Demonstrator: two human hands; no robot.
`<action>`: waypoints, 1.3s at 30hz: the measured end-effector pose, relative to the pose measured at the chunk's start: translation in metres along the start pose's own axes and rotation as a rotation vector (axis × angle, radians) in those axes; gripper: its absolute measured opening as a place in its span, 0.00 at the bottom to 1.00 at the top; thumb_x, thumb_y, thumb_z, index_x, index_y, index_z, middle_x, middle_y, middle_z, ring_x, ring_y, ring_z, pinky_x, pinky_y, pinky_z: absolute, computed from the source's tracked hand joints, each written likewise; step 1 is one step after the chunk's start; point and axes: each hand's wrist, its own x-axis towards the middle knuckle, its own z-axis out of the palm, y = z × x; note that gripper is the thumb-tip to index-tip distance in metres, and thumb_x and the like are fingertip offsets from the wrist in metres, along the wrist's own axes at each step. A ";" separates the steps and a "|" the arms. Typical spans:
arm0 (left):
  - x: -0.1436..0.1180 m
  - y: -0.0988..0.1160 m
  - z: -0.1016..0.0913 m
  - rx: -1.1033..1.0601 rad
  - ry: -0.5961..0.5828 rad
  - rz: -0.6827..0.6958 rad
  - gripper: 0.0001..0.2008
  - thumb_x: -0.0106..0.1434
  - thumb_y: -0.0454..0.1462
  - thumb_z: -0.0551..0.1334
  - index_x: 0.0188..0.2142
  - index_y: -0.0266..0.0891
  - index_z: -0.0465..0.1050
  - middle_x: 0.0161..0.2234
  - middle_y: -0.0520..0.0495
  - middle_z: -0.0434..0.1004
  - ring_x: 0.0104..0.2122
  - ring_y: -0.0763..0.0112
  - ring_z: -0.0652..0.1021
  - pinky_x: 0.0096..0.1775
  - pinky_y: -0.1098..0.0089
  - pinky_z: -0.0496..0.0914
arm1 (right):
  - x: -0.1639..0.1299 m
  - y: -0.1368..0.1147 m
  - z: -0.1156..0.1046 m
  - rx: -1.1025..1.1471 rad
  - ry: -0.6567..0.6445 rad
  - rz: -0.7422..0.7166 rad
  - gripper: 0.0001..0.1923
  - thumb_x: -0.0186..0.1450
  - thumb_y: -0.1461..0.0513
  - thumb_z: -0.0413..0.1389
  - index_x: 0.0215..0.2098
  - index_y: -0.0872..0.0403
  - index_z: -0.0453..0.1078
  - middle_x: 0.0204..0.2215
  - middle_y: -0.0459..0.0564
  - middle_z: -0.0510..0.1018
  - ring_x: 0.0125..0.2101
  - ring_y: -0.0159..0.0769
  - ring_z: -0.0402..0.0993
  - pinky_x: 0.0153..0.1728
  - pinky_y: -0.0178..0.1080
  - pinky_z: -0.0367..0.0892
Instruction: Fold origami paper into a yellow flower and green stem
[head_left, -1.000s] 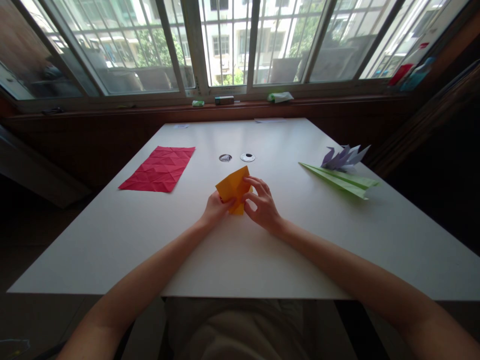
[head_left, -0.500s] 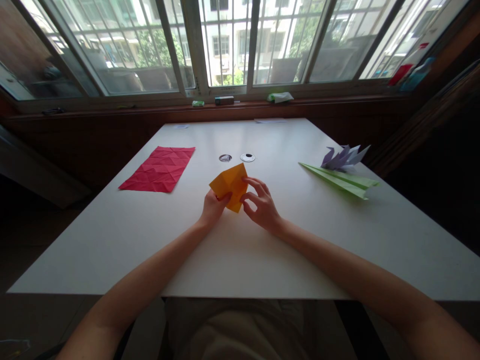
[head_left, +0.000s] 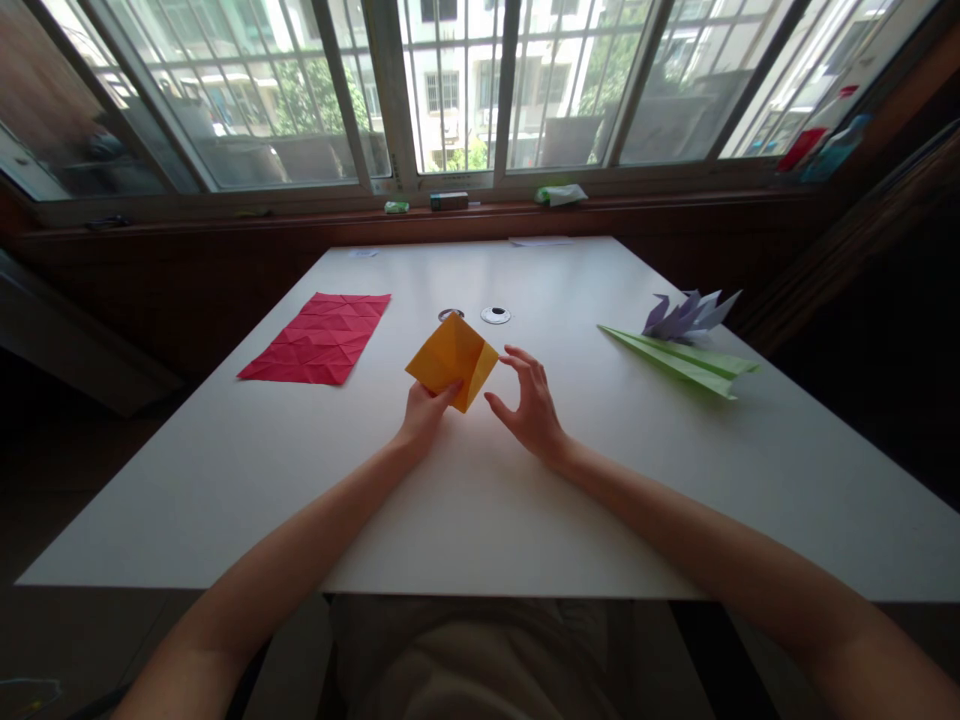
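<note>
Head view: just above the centre of the frame, a folded orange paper [head_left: 452,360] stands raised off the white surface [head_left: 480,500], a creased diamond with its lowest corner pinched by the left hand [head_left: 424,415]. The right hand [head_left: 531,405] sits just right of it, fingers spread and curled, apart from the paper. No readable writing shows anywhere.

Red creased sheet [head_left: 317,338]; green paper plane [head_left: 679,360].
</note>
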 end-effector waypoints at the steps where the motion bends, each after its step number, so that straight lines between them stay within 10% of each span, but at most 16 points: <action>1: 0.000 0.000 0.000 -0.018 -0.006 -0.010 0.19 0.45 0.42 0.66 0.35 0.32 0.71 0.36 0.43 0.75 0.35 0.65 0.73 0.37 0.69 0.67 | 0.000 0.002 0.001 0.017 0.006 0.032 0.24 0.56 0.61 0.54 0.50 0.52 0.54 0.52 0.58 0.61 0.53 0.45 0.56 0.51 0.52 0.57; 14: -0.001 0.000 0.000 -0.108 -0.166 -0.042 0.18 0.43 0.40 0.68 0.34 0.33 0.72 0.33 0.45 0.75 0.33 0.67 0.74 0.37 0.67 0.67 | 0.008 0.011 0.004 0.886 -0.277 0.486 0.21 0.50 0.56 0.61 0.40 0.55 0.66 0.39 0.52 0.74 0.39 0.40 0.71 0.39 0.41 0.67; 25: -0.005 0.004 0.003 0.061 -0.302 0.045 0.16 0.46 0.42 0.66 0.33 0.35 0.72 0.33 0.45 0.75 0.33 0.68 0.73 0.33 0.70 0.67 | 0.008 0.014 0.004 0.862 -0.195 0.576 0.12 0.49 0.58 0.61 0.30 0.56 0.71 0.28 0.48 0.76 0.28 0.34 0.72 0.30 0.37 0.66; 39: 0.000 -0.001 -0.001 -0.005 -0.166 -0.092 0.16 0.46 0.43 0.65 0.32 0.34 0.73 0.33 0.43 0.75 0.31 0.69 0.73 0.33 0.69 0.66 | 0.007 0.018 0.005 0.963 -0.281 0.549 0.15 0.47 0.60 0.62 0.33 0.53 0.71 0.32 0.47 0.77 0.32 0.36 0.72 0.37 0.41 0.67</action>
